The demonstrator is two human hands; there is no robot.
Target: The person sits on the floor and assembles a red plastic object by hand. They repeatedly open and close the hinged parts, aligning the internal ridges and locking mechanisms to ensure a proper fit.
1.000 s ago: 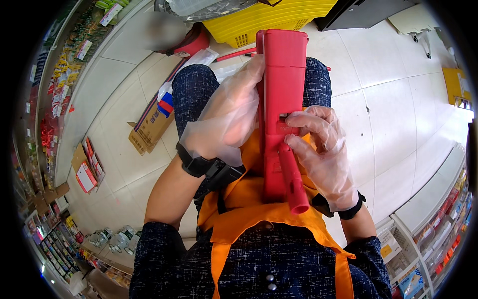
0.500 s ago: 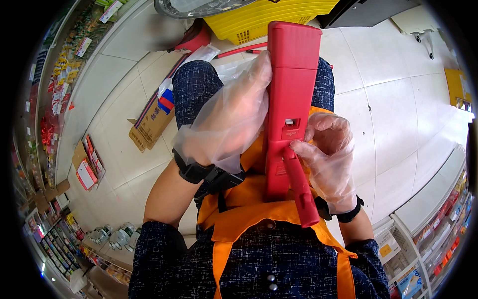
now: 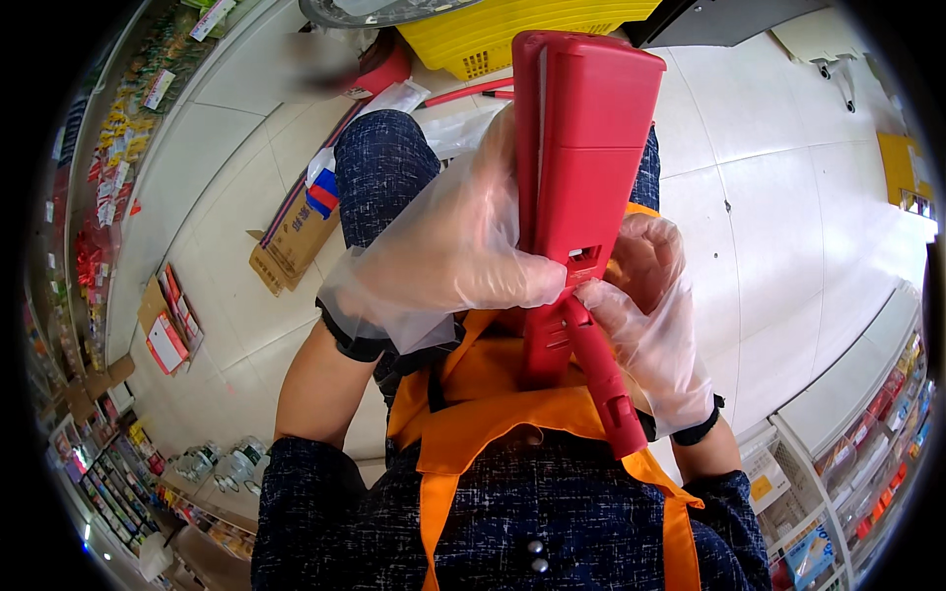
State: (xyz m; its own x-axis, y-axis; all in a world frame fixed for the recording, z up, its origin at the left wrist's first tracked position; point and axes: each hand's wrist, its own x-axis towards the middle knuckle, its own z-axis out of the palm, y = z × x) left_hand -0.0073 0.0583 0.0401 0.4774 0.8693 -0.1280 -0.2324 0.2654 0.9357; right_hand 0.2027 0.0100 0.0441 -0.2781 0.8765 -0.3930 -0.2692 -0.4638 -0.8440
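Note:
In front of my lap I hold a long red plastic tool head (image 3: 591, 167), tilted, with a small slot in its face. A hinged tube-like socket (image 3: 603, 379) hangs from its lower part toward my chest. My left hand (image 3: 453, 261), in a clear plastic glove, grips the head's left edge; its thumb presses just below the slot and its other fingers are partly hidden behind. My right hand (image 3: 650, 295), gloved too, is closed, with its thumb at the top of the socket and its fingers curled beside the head.
A yellow basket (image 3: 512, 34) stands at the far side, with red poles (image 3: 468, 95) on the floor before it. Flattened cardboard (image 3: 296, 246) and a small open box (image 3: 169, 325) lie to the left. Stocked shelves line the left side and the lower right (image 3: 877, 443).
My left thumb has come over the front of the red head, where the hand lay along its edge before. The head has turned slightly, showing more of its left side.

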